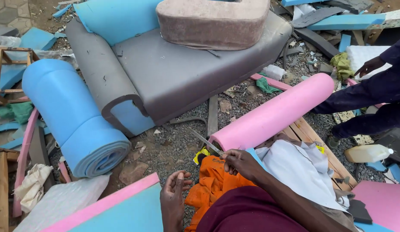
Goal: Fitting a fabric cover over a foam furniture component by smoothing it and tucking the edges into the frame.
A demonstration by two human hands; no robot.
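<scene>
My right hand [241,163] grips the handle of a thin knife [204,141] whose blade points up and left over the gravel. Just beyond the blade lies a rolled pink foam cylinder [275,112], its near end close to my knuckles. My left hand [173,198] is half open with nothing in it, resting by the edge of a blue foam sheet with a pink border [122,210]. An orange cloth [213,184] lies between both hands, over my lap.
A large blue foam roll [73,116] lies at left. A grey sofa piece [183,73] with a brown cushion [213,21] sits ahead. Another person [376,92] in dark blue crouches at right, beside a wooden pallet [314,141] and a plastic bottle [367,153]. Foam scraps litter the gravel.
</scene>
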